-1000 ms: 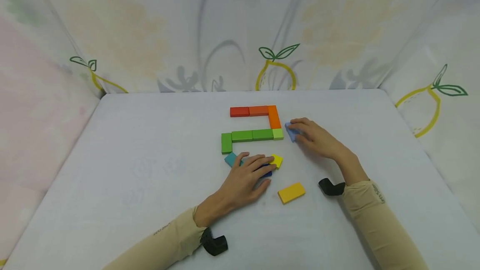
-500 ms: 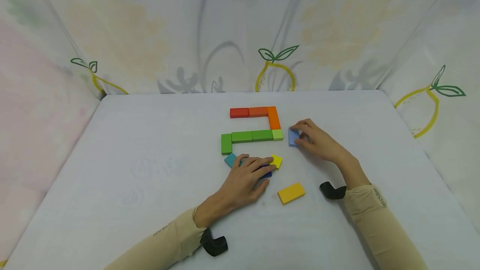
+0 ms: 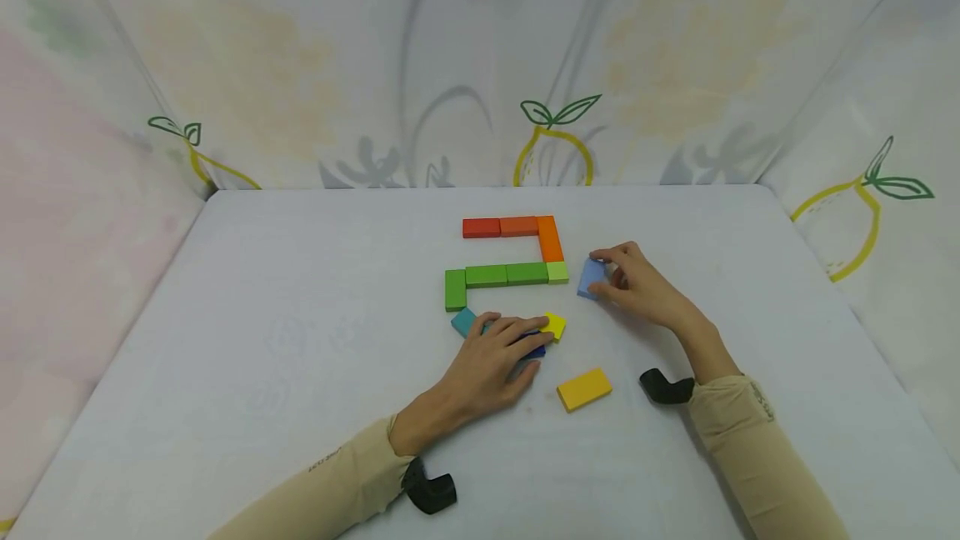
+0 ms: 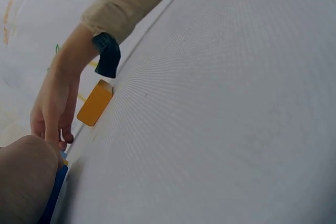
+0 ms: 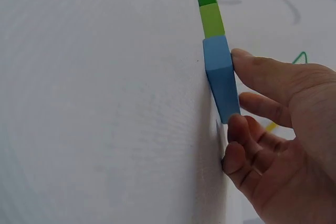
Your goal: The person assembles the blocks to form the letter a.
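My right hand (image 3: 637, 286) pinches a light blue block (image 3: 591, 278) by its sides, between thumb and fingers. In the right wrist view the thumb (image 5: 262, 74) lies along one face of that block. My left hand (image 3: 487, 365) rests with spread fingers over several blocks near the middle. A teal block (image 3: 464, 321), a dark blue block (image 3: 536, 352) and a small yellow block (image 3: 556, 326) stick out from under it, partly hidden. Closer to me lies a larger yellow block (image 3: 584, 390), touched by neither hand.
Beyond my left hand, an S-like line of blocks runs from a red block (image 3: 481, 228) through an orange block (image 3: 550, 238) and a light green block (image 3: 557, 272) to a green block (image 3: 455, 290). All lie on a white-covered table (image 3: 300, 315) before a lemon-print cloth (image 3: 375, 65).
My right hand has drawn the light blue block slightly toward me and to the right, turning it on the way. My left hand stays over its blocks.
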A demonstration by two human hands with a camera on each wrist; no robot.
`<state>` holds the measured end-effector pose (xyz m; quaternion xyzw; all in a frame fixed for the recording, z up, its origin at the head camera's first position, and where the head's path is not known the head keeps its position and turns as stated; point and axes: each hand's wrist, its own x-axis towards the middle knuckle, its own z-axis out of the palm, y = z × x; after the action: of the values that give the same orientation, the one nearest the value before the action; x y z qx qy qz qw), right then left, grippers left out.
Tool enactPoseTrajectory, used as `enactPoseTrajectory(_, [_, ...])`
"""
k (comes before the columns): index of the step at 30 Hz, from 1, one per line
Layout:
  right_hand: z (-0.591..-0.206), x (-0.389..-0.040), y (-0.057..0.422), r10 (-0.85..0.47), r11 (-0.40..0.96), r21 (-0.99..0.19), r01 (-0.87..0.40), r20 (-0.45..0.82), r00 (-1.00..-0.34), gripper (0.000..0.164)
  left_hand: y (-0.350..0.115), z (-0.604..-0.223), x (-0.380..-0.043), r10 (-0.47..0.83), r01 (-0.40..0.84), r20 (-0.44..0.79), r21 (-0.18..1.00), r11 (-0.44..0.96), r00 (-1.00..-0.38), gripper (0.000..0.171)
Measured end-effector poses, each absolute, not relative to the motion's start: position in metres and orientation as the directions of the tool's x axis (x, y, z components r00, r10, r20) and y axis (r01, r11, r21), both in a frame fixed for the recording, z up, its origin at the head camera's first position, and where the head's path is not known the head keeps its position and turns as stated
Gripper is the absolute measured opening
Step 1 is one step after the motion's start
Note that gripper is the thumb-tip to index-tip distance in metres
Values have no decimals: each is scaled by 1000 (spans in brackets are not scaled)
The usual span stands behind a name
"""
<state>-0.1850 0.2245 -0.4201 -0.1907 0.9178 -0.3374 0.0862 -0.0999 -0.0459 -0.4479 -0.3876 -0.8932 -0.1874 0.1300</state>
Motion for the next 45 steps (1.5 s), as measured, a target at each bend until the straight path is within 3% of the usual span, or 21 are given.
enactPoseTrajectory(10, [-425, -182, 225, -413, 674, -684, -277, -38, -910, 53, -45, -447, -100, 641, 729, 354, 252, 636, -681, 37])
enactPoseTrajectory(25, [-428, -175, 222, -438, 629, -699, -342, 45, -898, 49, -45, -449, -101, 634, 728, 365, 265, 632, -682, 37])
enactPoseTrajectory(45, [-425, -173, 225, -509, 605, -709, -362, 6, -861, 51, -44, -450, -103, 629, 726, 370, 256, 638, -683, 33])
